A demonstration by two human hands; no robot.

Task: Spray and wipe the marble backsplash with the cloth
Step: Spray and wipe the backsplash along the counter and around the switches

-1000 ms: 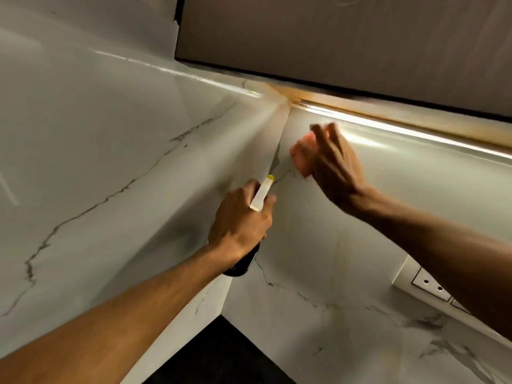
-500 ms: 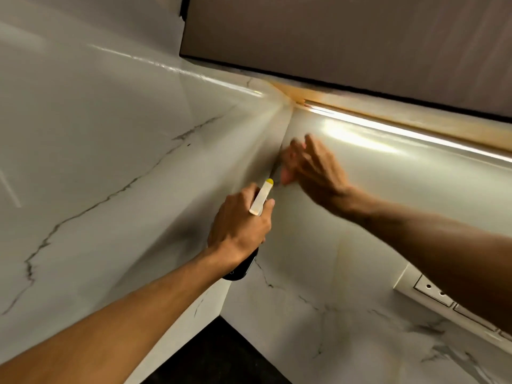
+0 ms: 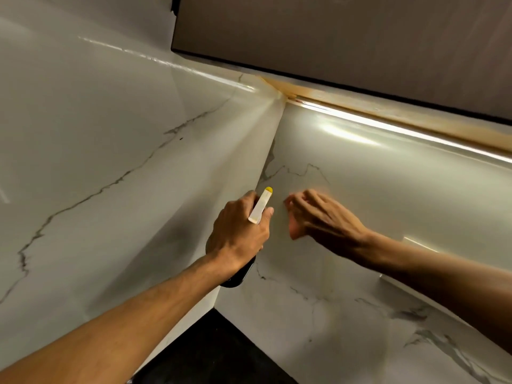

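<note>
The white marble backsplash point(image 3: 360, 189) with grey veins forms an inner corner with a second marble wall point(image 3: 97, 162) on the left. My left hand point(image 3: 241, 234) grips a spray bottle point(image 3: 260, 205) with a white head and yellow nozzle tip; its dark body shows below my fist. My right hand point(image 3: 327, 217) lies with straight fingers flat against the backsplash just right of the corner, pressing a pink cloth point(image 3: 293, 228) on the marble. Only the cloth's left edge shows from under my palm.
A brown upper cabinet point(image 3: 346, 37) overhangs the wall, with a lit strip point(image 3: 388, 126) under it. A white socket plate point(image 3: 393, 284) shows partly behind my right forearm. A dark countertop point(image 3: 216, 350) lies at the bottom of the corner.
My right hand has slid down the backsplash with the cloth, from near the light strip to level with the spray nozzle. My left hand and the bottle have stayed nearly still.
</note>
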